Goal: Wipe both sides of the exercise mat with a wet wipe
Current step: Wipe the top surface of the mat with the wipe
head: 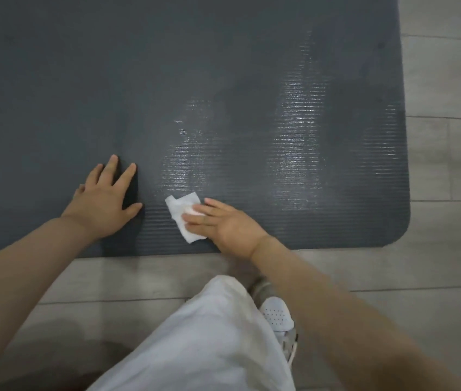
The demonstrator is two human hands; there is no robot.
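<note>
A dark grey ribbed exercise mat [184, 80] lies flat on the floor and fills most of the view. Shiny wet streaks show on its right half. A white wet wipe [182, 213] lies on the mat near the front edge. My right hand [223, 224] presses flat on the wipe with straight fingers, covering its right part. My left hand [108, 198] rests flat on the mat to the left, fingers spread.
Light grey wood-look floor [444, 165] runs along the mat's right side and front edge. My knee in white trousers [209, 334] and a white shoe [277, 317] are on the floor just in front of the mat.
</note>
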